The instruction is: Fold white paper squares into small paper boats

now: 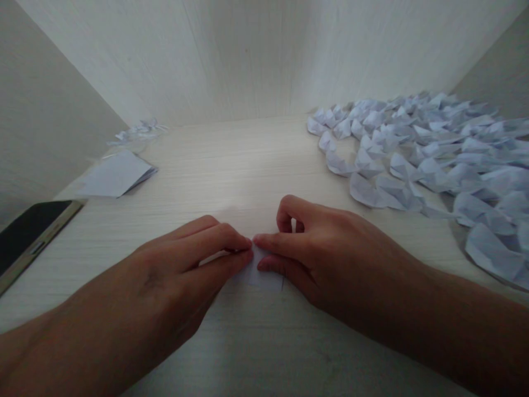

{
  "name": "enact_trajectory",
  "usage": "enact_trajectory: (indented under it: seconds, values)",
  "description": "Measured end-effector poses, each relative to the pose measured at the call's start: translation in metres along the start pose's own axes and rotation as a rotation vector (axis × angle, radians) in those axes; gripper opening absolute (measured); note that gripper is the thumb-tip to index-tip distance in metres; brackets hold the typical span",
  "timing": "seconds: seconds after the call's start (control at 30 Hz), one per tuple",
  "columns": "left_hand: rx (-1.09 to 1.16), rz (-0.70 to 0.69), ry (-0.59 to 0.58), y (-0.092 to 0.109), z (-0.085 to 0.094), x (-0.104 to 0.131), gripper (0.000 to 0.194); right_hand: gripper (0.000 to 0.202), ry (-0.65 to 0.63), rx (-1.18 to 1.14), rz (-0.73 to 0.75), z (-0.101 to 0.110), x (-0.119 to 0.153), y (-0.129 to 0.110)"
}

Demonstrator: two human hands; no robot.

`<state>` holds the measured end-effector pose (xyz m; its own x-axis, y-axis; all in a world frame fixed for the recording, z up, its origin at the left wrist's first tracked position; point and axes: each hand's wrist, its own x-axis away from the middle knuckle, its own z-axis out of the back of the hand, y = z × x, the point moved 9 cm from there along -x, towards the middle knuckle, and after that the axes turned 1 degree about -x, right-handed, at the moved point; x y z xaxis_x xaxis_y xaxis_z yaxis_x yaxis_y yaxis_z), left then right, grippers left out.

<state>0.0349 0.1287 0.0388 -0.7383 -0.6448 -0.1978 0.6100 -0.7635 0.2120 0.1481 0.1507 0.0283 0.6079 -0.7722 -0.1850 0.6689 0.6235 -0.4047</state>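
Observation:
A small white piece of paper lies on the pale table between my hands, partly hidden by the fingers. My left hand is closed, its thumb and fingertips pinched together on the paper's upper left side. From the other side, my right hand has its index fingertip at the top edge and its thumb just below, both on the paper. The other right fingers are curled in. How the paper is folded cannot be made out.
Many folded white paper boats spread over the right side of the table. At left lie a stack of white paper sheets, a clump of paper scraps and a phone. A pale wall rises behind.

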Motion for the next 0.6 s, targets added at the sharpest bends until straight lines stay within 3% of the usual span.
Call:
enact_trajectory:
  seconds: [0.13, 0.33, 0.6]
  values:
    - [-0.048, -0.019, -0.009, 0.009, -0.002, -0.004, 0.035, 0.019, -0.003, 0.035, -0.014, 0.001, -0.001, 0.000]
    - [-0.169, 0.004, -0.009, 0.022, 0.000, 0.002, 0.023, 0.016, -0.002, 0.063, -0.033, 0.004, -0.002, 0.004]
    - [-0.217, 0.054, -0.199, 0.008, 0.000, 0.016, 0.057, 0.017, 0.024, -0.003, -0.014, 0.005, -0.004, 0.011]
